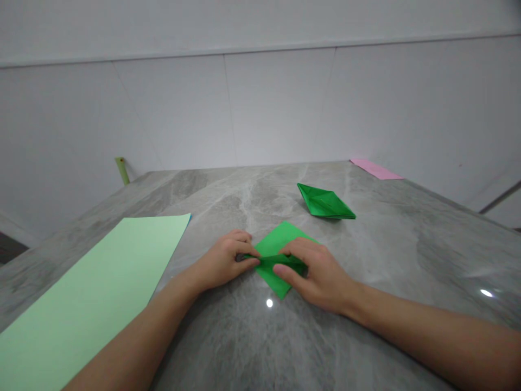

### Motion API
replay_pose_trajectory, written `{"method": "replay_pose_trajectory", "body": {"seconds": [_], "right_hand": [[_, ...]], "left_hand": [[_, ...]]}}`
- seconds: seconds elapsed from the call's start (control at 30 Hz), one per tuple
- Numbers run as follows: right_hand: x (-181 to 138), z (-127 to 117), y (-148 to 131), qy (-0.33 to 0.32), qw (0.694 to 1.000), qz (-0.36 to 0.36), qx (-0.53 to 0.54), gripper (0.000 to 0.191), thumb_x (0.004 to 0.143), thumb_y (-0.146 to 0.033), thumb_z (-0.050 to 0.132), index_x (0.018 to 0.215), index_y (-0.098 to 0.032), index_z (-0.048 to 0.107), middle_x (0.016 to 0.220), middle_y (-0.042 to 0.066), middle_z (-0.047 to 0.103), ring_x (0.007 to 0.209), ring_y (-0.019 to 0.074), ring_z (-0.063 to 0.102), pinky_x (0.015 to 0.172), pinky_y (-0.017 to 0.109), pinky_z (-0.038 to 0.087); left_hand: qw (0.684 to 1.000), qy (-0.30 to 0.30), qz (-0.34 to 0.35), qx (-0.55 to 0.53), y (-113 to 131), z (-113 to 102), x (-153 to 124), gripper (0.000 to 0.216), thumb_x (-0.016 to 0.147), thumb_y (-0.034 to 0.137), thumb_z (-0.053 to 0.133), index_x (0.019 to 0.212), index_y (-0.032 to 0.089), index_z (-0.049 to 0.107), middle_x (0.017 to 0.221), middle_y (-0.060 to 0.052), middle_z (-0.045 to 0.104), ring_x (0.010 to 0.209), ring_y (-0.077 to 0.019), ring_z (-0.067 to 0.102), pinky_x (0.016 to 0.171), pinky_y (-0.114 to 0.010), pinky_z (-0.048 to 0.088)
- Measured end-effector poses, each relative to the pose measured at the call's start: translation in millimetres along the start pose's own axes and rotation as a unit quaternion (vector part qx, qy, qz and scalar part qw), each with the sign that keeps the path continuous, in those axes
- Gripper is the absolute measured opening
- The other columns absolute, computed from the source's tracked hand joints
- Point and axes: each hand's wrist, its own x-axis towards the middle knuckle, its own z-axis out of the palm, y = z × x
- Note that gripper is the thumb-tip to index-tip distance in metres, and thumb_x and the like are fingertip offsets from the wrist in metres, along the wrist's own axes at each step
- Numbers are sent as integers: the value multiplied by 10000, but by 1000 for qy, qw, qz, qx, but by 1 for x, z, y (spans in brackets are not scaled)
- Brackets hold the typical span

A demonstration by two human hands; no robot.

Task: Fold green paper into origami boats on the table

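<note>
Green paper [283, 233] sits just below ctr of frame, flat on the grey stone-look table [244, 342], one corner aimed at the wall [277, 108], w/ a raised, darker fold running approx. side to side across its middle; both hands are on it. From far L: pale green sheet [101, 277], big, lies on the tabletop from lower L corner up to mid-L, w/ a thin blue edge at its top R corner. Above it, upper L of frame, a yellowish-green strip [122, 170] stands by the table's far edge; can't tell what it's part of. Next, just L of ctr, the left hand [234, 256]: thumb & fingertips pinching the L end of the fold, other fingers curled in, forearm coming from bottom L past the pale sheet. R of ctr, the right hand [315, 271]: thumb on near side, fingers on far side, R end of the fold held betw. them; can't tell how tight. Its forearm runs to lower R. Above that hand, a folded green piece [325, 203], boat-like, pointed both ends, rests apart from the green paper. Upper R: pink sheet [376, 169], flat at the table's back R corner.
</note>
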Motion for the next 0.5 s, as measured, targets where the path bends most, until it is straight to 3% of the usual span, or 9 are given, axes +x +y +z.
{"method": "replay_pose_trajectory", "body": {"seconds": [0.1,0.23,0.3,0.4,0.5], "right_hand": [[2,-1,2,-17,1000,3,-8,260,930,-377,521,741,-209,583,715,27,614,719,191,559,659,321,404],[6,-2,7,12,999,35,-4,272,947,-289,469,704,-210,563,665,12,595,643,169,539,626,306,378],[7,-4,9,26,998,49,2,281,941,-284,473,678,-213,537,630,0,569,606,161,522,599,296,357],[7,-5,11,37,998,57,15,312,934,-287,468,631,-215,483,583,-12,527,565,152,493,566,288,332],[6,-4,12,36,997,57,26,321,929,-288,465,617,-213,462,574,-13,516,552,148,482,554,285,322]], "left_hand": [[1000,7,-11,-8,2,-1,0,164,869,334,630,882,254,772,763,-23,653,927,-210,625,989,-372,426],[998,-7,-52,-40,7,-3,-3,265,883,340,603,1096,254,735,1131,-77,680,976,-209,652,914,-353,481],[997,-29,-31,-59,8,-3,-4,263,881,300,610,1111,247,726,1099,-70,703,1026,-219,643,961,-378,460],[995,-65,30,-74,11,-1,-3,207,857,234,648,1042,263,737,857,-10,739,1066,-213,620,1080,-421,361],[995,-71,52,-47,14,0,-2,200,846,205,651,1016,259,741,1117,-45,696,1201,-233,537,1094,-423,349]]}}
